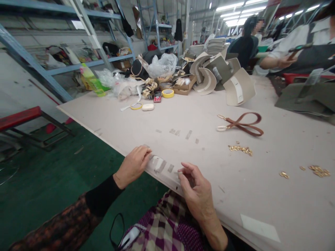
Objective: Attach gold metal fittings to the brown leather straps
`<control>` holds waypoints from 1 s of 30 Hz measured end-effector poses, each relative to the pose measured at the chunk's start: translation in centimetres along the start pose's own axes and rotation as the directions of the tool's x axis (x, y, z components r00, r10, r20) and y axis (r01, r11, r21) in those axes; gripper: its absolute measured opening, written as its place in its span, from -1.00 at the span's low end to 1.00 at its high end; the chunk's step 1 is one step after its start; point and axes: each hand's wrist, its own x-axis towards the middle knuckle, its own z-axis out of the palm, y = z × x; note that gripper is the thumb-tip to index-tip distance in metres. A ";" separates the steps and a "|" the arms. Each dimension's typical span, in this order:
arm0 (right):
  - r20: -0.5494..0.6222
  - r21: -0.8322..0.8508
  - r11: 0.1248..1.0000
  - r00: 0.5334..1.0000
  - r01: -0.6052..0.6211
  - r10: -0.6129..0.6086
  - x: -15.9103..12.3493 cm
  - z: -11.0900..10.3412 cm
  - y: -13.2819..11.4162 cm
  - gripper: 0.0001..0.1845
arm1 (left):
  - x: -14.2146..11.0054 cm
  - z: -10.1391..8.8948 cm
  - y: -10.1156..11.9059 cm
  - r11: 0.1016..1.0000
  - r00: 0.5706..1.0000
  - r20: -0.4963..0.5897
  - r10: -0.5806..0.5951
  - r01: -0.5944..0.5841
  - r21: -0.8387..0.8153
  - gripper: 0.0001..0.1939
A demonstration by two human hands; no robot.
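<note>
At the near edge of the table, my left hand point(134, 164) is closed, its fingertips pressed together beside some grey and whitish tape-like strips point(158, 164). What it holds, if anything, is hidden. My right hand point(199, 193) is to the right of the strips, just above the edge. Its thumb and index fingertip meet in a pinch, and anything between them is too small to make out. A small grey patch point(170, 168) lies on the table between the hands. Farther off are a brown strap point(244, 124) with metal clasps and a pile of small gold-coloured metal pieces point(240, 150).
More gold-coloured pieces point(319, 171) lie to the right. Along the back stand curved grey panels point(239, 87), plastic bags point(163, 65), a yellow tape roll point(168, 93) and a whitish case point(148, 107). A red bench point(19, 118) is left. Two people are beyond the table.
</note>
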 end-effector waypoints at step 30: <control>-0.002 0.005 1.000 1.000 0.017 -0.017 -0.1 -0.1 0.0 -0.73 | 0.4 1.5 1.2 0.970 0.992 -0.026 0.121 -0.112 0.214 -0.83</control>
